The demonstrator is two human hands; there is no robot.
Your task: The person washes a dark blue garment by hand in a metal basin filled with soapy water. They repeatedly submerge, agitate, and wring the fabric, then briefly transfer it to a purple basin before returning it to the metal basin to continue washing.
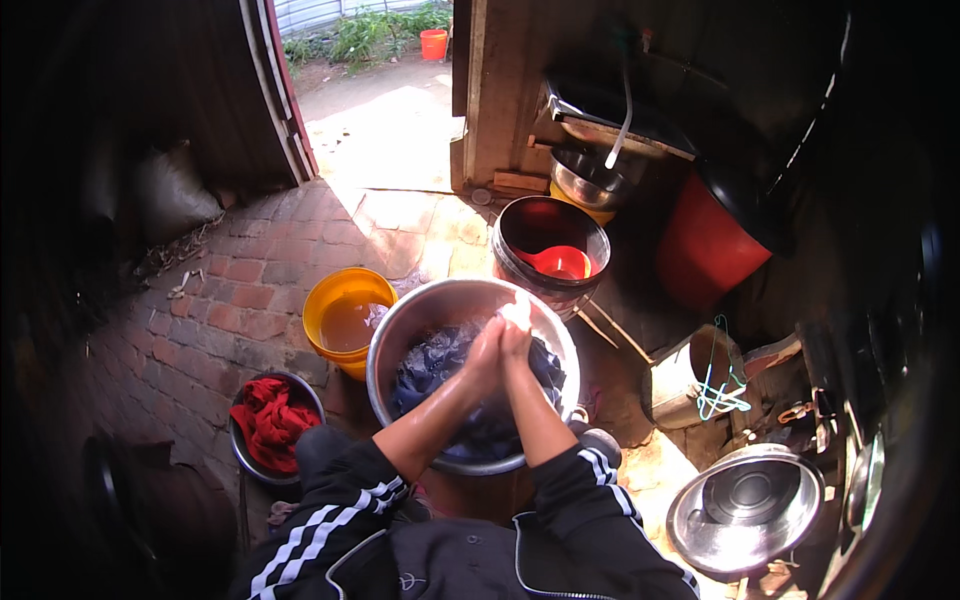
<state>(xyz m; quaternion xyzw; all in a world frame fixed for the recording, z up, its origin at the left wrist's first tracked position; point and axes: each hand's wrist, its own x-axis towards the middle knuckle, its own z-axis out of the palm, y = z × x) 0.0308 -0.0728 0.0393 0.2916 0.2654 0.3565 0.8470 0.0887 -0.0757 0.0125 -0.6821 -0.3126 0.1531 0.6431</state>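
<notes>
In front of me stands a large metal basin (pixel 380 352) holding dark blue wet cloth (pixel 435 367) in water. My left hand (pixel 486 346) and my right hand (pixel 516 334) are pressed together above the far right part of the basin. Something small and whitish, bright in the sunlight, shows at the fingertips; whether it is an object, suds or glare on the fingers I cannot tell. The gap between the palms is hidden. Both forearms are bare and wet, with the black striped sleeves pushed up.
Left of the basin are a yellow bucket (pixel 319 341) of murky water and a bowl (pixel 319 394) with red cloth (pixel 274 424). Beyond it stands a dark bucket (pixel 504 259) holding a red dipper (pixel 562 261). An empty metal basin (pixel 742 532) and hangers (pixel 720 397) are at right.
</notes>
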